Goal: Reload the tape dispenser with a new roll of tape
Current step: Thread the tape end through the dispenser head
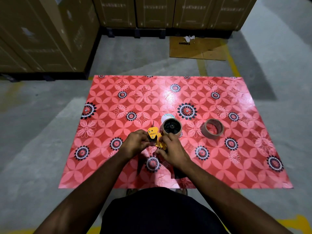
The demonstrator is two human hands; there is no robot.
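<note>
A person stands at the near edge of a low table (219, 166) covered in a glossy red sheet printed with pale flowers and dark round rosettes. Both bare arms reach forward and the hands meet over the near middle of the table.

The left hand (135, 144) has its grip closed around the black and yellow front part of a tape dispenser (154, 135), fingers curled on its left side. The right hand (172, 149) grips the dispenser from the right, thumb and fingers pinching near the yellow plate. The dispenser's handle is mostly hidden under the hands and cannot be made out clearly.

On the far end of the dispenser, just beyond the right hand, sits a tape roll (171, 126) on a black wheel, its open face turned upward. A second roll, a brown ring (212, 128), lies flat on the table to the right, apart from the hands.

Beyond the table, the grey concrete floor (42, 132) shows yellow painted lines, a flat piece of cardboard (197, 49), and stacked cartons (42, 34) at the far left and along the back.
</note>
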